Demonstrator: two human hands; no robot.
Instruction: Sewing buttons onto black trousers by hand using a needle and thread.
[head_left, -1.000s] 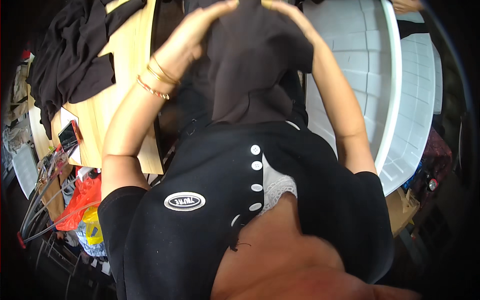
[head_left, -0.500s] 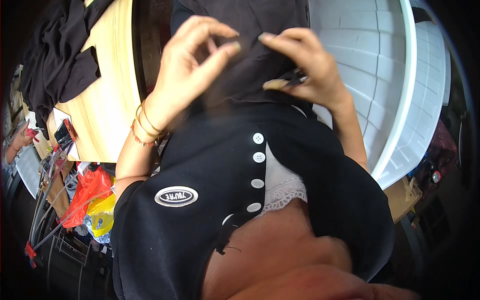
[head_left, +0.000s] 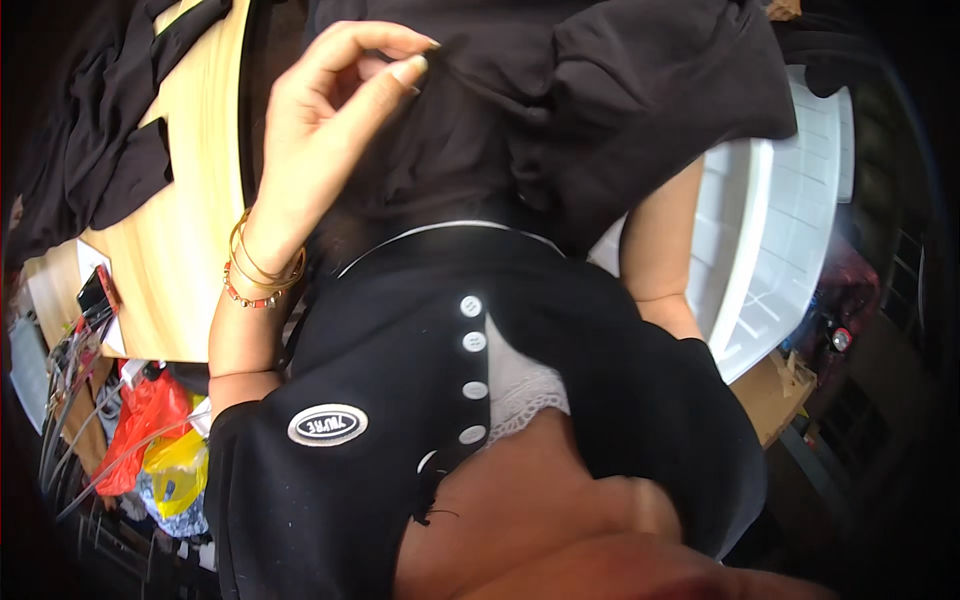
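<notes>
While dark cloth [head_left: 650,90] hides right grip, left grip [head_left: 325,115] at cloth's left

short white lettering [head_left: 330,426] on oval black-and-white patch [head_left: 328,425], black shirt [head_left: 365,340] front.

The dark cloth [head_left: 640,100] runs off the top edge and hides the right hand. Over its left part, whether the left hand [head_left: 318,130] pinches anything is too small to tell. Right of it, a white bin [head_left: 750,230] is partly covered; left, a black garment [head_left: 95,150] is cut off.
</notes>
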